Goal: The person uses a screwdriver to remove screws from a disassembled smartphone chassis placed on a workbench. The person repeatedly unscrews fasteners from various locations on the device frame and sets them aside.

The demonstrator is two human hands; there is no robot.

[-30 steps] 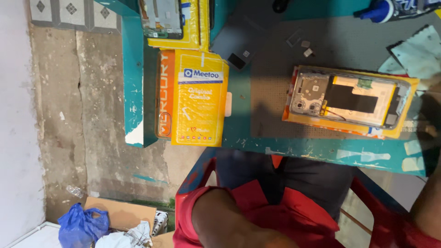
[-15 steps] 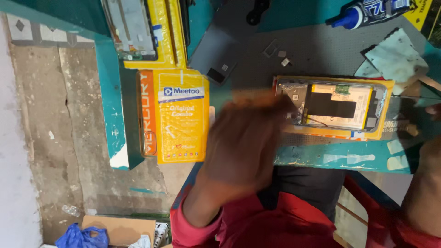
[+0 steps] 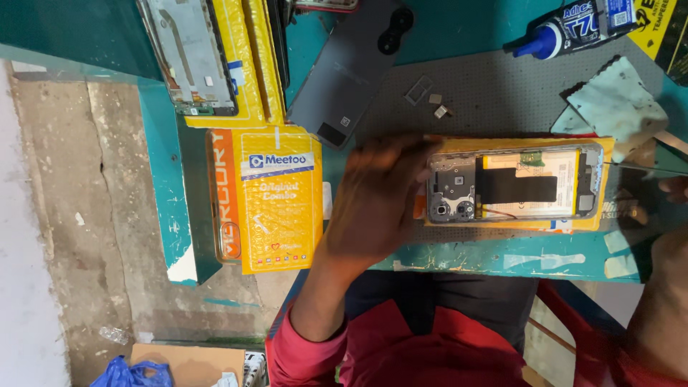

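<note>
An opened phone [image 3: 516, 190] with its back off, showing battery, black flex strip and camera block, lies on a yellow padded pack [image 3: 516, 145] on the teal bench. My left hand [image 3: 380, 201], blurred by motion, lies with its fingers at the phone's left end and nothing visible in it. My right hand [image 3: 674, 188] shows only fingertips and a forearm at the right edge. A thin metal tool [image 3: 641, 168] runs from the phone's right end towards those fingertips; whether they grip it is hidden.
An orange-and-yellow padded package [image 3: 276, 197] lies left of my hand. A phone frame [image 3: 190, 54] rests on more yellow packs above it. Also here: a grey back cover [image 3: 351, 68], small loose parts [image 3: 436, 105], a glue bottle [image 3: 573, 29], a cloth [image 3: 616, 104]. Bench edge [image 3: 502, 261] runs near my lap.
My left hand has come up from my lap onto the bench and moved right to the phone's left end. The view has shifted slightly.
</note>
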